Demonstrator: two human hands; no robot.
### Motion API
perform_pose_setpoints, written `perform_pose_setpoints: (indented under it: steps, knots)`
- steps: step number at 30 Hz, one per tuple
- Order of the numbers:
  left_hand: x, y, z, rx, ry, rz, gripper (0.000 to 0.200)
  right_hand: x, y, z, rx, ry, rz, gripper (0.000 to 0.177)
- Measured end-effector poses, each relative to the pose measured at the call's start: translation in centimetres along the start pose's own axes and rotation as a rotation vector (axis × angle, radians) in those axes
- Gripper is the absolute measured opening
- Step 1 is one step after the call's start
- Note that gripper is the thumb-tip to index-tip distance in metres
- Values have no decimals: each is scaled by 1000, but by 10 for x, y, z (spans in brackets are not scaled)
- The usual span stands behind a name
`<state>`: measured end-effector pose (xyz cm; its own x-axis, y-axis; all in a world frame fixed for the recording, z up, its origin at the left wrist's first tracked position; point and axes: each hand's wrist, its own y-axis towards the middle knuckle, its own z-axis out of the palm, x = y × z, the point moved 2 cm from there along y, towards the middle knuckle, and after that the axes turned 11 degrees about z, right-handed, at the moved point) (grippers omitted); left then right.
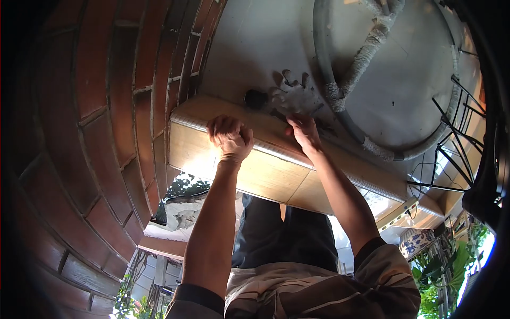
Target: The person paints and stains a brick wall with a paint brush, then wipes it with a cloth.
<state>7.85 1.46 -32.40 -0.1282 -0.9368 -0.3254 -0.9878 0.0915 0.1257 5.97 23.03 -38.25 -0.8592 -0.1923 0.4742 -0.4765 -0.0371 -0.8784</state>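
My left hand (230, 139) is closed at the front edge of a tiled ledge (239, 170), its fingers curled; what they hold, if anything, is hidden. Farther right, my right hand (304, 133) reaches over the same edge with fingers bent together. A small dark piece (278, 114) shows just past its fingertips, too shadowed to name. On the ledge near the wall sits a dark round object (255, 99). Behind my right hand, curled flakes (295, 85) stand out from a rough patch at the base of the pale wall (255, 42).
A red brick wall (101, 117) rises close on the left. Grey tubing (322, 48) with a whitish wrapped branch (366, 50) curves against the pale wall. A black wire rack (457, 138) stands at right, above a blue-and-white pot (416, 242) and plants (451, 260).
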Motion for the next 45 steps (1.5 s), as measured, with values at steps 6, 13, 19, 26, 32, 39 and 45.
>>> perform_pose_setpoints:
  steps: [6,13,19,26,32,39,45]
  knots:
    - [3,-8,4,-123,-35,91,13,-11,3,-14,122,541,270,20]
    - [8,26,11,-23,-383,-248,19,35,-31,-35,451,863,53,25]
    - [74,152,132,333,-140,45,63,125,-17,-36,444,929,-313,19]
    - [83,186,189,268,95,175,101,240,36,-14,184,813,-568,18]
    - [70,188,184,182,48,60,98,359,104,-28,-278,379,-844,21]
    - [77,187,188,358,72,-13,100,527,176,-39,-662,199,-1413,16]
    - [79,188,192,403,100,-23,101,519,181,-15,-557,-202,-1509,9]
